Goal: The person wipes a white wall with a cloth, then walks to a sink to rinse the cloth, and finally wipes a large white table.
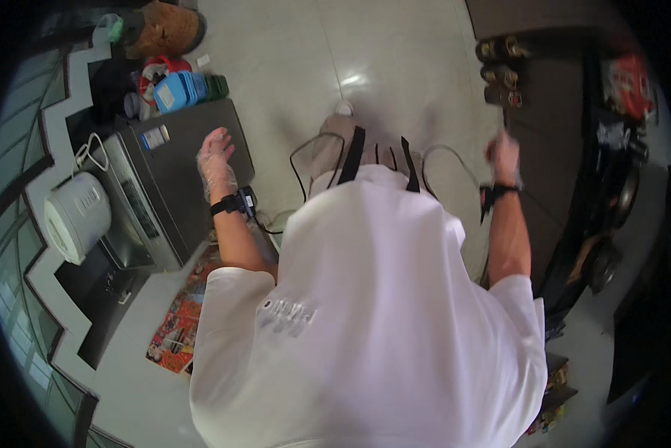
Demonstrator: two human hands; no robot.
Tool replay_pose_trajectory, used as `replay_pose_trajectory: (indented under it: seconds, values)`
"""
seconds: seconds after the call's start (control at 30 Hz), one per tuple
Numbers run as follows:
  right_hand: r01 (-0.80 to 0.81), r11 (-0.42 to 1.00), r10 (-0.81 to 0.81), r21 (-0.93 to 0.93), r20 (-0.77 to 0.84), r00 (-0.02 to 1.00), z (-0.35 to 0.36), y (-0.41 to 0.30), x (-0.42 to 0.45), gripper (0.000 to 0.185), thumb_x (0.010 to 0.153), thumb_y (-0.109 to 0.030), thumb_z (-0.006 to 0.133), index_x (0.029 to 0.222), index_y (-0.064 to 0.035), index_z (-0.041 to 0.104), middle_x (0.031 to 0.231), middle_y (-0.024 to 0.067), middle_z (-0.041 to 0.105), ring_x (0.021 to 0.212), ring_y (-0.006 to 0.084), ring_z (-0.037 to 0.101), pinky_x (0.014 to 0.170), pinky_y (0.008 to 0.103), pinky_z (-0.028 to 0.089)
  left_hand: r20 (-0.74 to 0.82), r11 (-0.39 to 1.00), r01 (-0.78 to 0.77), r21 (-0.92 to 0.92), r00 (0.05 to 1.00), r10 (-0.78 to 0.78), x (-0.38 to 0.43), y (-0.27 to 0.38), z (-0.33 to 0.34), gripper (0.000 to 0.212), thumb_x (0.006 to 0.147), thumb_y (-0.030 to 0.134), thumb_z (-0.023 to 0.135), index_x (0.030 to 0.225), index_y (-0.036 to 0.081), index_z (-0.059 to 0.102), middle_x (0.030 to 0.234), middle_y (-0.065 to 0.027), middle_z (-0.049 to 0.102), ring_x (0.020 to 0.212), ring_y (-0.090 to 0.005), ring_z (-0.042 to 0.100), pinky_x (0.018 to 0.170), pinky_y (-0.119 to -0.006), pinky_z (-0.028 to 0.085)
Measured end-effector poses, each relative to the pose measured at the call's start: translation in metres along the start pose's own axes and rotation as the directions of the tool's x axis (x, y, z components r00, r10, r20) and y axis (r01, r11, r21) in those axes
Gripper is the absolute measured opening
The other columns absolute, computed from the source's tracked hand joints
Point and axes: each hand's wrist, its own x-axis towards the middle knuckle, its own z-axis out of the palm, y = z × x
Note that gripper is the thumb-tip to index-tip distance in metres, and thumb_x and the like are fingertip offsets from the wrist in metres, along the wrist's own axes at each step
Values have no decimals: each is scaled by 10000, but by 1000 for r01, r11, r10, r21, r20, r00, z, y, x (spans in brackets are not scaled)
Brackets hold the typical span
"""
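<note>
My left hand [217,165], in a clear plastic glove, is raised beside a dark grey appliance [195,168] with a silver top. Its fingers are apart, and nothing shows in them. My right hand [504,159], also gloved, reaches forward beside a dark brown surface [548,151] on the right. Its fingers look curled and blurred. A thin dark strip shows just beyond the fingertips, but whether they hold it is unclear. Past them sit several small dark objects [500,73], too blurred to name. Each wrist wears a black strap; the left one carries a small device [247,200] with a cable.
A white kitchen appliance [81,215] with a cord stands on the silver top. Blue plastic containers [181,89], a red basin [173,63] and a brown pot-like container [167,28] are at upper left. Stairs [39,213] run along the left. Pale tiled floor [391,50] lies ahead.
</note>
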Motion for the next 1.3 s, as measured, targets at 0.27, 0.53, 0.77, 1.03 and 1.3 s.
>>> replay_pose_trajectory:
  seconds: [0.27, 0.53, 0.77, 1.03, 1.3]
  values:
    - [-613, 777, 626, 145, -73, 776, 0, 61, -115, 577, 1064, -445, 405, 669, -65, 582, 594, 109, 627, 500, 269, 576, 506, 430, 491, 188, 991, -112, 67, 977, 98, 183, 184, 144, 305, 1059, 242, 597, 1254, 27, 691, 1267, -93, 711, 1162, -222, 677, 956, -372, 554]
    - [-818, 572, 816, -55, -55, 575, -47, -5, 54, 183, 957, -217, 565, 893, -47, 585, 764, 170, 690, 733, 326, 688, 643, 464, 562, 268, 980, -147, 132, 957, 108, 344, 311, 319, 307, 1060, 243, 585, 1242, 20, 691, 1292, -107, 704, 1191, -235, 672, 987, -379, 545]
    - [20, 832, 1, -554, 37, 999, -120, -273, 500, 151, 941, -104, 624, 1039, 9, 647, 902, 245, 709, 838, 386, 716, 736, 511, 563, 21, 993, -46, 109, 999, 44, 403, 420, 379, 342, 1060, 280, 606, 1263, 18, 689, 1249, -98, 725, 1134, -235, 703, 920, -359, 568]
    - [170, 941, -84, 293, -285, 955, -143, -806, 797, 386, 982, -323, 538, 652, -126, 509, 599, 4, 494, 510, 135, 437, 497, 362, 322, -193, 1000, -27, -8, 981, 25, 500, 545, 437, 348, 1068, 294, 602, 1264, 15, 671, 1245, -103, 717, 1119, -238, 702, 938, -375, 546]
    - [103, 858, 80, 504, -329, 941, -113, -925, 1003, 253, 964, -287, 576, 771, -128, 536, 715, 45, 526, 618, 198, 521, 562, 362, 394, -200, 990, 136, -47, 969, -143, 738, 635, 561, 385, 1054, 327, 600, 1271, 15, 665, 1252, -87, 697, 1133, -246, 688, 951, -370, 553]
